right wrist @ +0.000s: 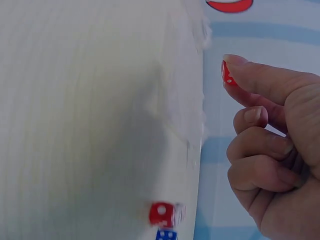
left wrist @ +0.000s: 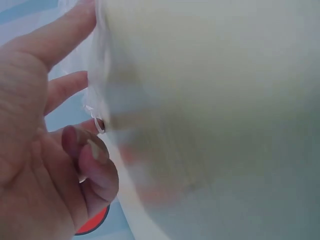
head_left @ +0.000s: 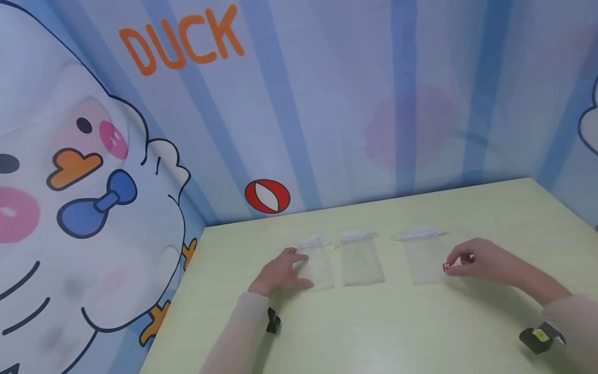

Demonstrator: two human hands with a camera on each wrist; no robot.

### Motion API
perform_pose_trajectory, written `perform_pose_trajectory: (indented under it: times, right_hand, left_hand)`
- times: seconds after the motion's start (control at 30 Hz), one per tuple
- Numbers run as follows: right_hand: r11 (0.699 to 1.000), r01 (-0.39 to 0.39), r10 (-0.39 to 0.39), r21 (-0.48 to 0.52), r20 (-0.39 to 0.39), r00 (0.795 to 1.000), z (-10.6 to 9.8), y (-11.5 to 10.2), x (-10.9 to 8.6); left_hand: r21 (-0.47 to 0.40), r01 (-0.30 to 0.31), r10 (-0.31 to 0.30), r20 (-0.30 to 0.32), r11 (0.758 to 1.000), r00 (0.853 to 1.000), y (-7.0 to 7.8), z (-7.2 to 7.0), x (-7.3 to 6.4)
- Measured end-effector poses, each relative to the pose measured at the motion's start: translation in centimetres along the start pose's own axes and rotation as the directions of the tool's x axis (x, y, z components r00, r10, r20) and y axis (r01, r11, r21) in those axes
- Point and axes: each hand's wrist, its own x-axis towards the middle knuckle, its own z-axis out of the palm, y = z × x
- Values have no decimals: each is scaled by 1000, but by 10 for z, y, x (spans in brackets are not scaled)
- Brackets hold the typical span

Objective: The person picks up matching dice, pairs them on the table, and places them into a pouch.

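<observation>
In the lower right of the head view, the right hand (head_left: 486,264) pinches a small red die with white dots (head_left: 446,267) at the right edge of a sheer white drawstring bag (head_left: 425,259). Just below centre, the left hand (head_left: 282,272), fingers spread, touches the leftmost sheer white bag (head_left: 321,267) on the pale yellow bench (head_left: 374,332).
</observation>
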Motion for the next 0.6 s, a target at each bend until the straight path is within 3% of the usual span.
perform_pose_trajectory:
  times: [0.07, 0.3, 0.6]
  right_hand:
    - [999, 40, -40, 7, 13, 999, 7, -4, 2]
    - [1000, 26, -27, 11, 32, 999, 15, -13, 5]
    - [1000, 21, -21, 24, 18, 1000, 24, -15, 7]
  left_hand:
    - [1, 3, -3, 11, 1000, 1000, 0, 1, 0]
    - [3, -19, 19, 19, 1000, 1000, 3, 2, 0]
    - [0, 7, -7, 17, 1000, 1000, 4, 0, -1]
